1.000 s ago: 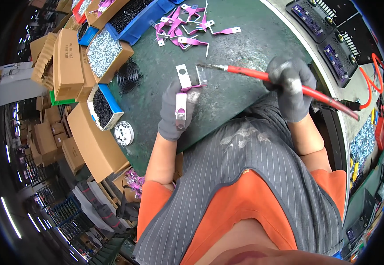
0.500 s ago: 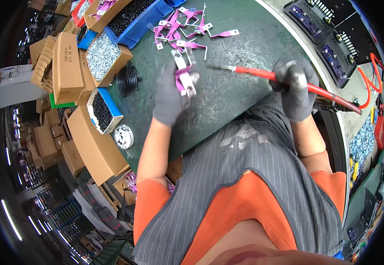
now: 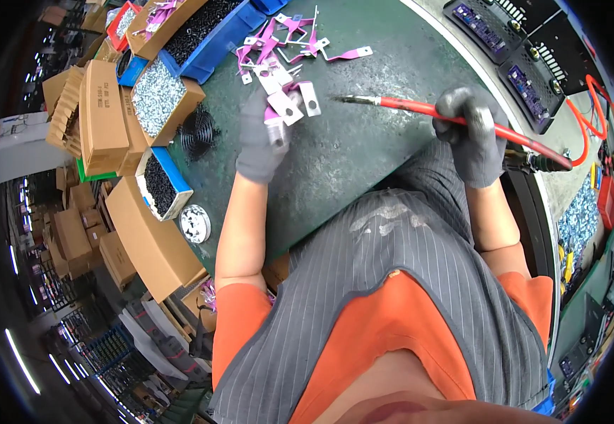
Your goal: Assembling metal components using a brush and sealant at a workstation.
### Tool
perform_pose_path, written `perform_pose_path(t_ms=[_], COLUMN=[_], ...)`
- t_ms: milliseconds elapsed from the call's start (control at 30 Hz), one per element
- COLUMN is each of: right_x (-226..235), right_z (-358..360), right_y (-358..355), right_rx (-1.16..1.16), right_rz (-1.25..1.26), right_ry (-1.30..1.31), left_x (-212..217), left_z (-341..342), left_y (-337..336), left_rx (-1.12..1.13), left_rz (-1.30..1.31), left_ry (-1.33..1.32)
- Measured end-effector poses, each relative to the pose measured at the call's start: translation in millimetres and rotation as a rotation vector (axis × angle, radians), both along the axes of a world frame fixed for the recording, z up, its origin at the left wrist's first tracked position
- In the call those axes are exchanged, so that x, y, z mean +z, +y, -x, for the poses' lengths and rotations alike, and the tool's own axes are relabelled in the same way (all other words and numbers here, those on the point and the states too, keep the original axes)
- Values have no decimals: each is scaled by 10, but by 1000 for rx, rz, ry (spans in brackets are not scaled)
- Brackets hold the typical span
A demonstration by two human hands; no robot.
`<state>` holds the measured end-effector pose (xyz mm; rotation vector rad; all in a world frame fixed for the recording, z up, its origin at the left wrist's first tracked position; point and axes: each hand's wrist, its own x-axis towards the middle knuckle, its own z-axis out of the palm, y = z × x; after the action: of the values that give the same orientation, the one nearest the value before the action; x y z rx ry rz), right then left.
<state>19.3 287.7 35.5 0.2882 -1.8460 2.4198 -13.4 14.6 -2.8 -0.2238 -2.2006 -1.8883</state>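
Clasping the pink-and-silver brackets (image 3: 276, 79) in your left hand (image 3: 259, 141) and curling your right hand (image 3: 475, 133) round the red-handled tool (image 3: 416, 107) (tip clear of them), you best avoid snagging the loose pile (image 3: 269, 44) just beyond on the green tabletop (image 3: 363, 145).

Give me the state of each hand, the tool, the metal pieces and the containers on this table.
Left hand: gloved, grip closed
Held metalwork: in left hand
Right hand: gloved, grip closed
Red-handled tool: in right hand
Loose brackets: heaped
Silver-hardware carton: open, well filled
Blue bin: open, holding black pieces
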Motion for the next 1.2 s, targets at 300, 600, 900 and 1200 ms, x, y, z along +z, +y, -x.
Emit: perform_pose_path(t_ms=[300,600,900,1200], right_x=[282,280,230,-345], right_z=[-11,-107,-68,819], right_y=[-78,-117,-96,-406], right_rx=[286,255,234,144], right_rz=[-363,-264,-263,-370], right_ry=[726,602,577,240], left_x=[204,239,288,223], left_z=[-557,-597,-611,-591], left_y=[-5,6,31,43], left_rx=[28,68,101,157], left_rz=[54,141,126,-314], left_ry=[-20,84,67,-305])
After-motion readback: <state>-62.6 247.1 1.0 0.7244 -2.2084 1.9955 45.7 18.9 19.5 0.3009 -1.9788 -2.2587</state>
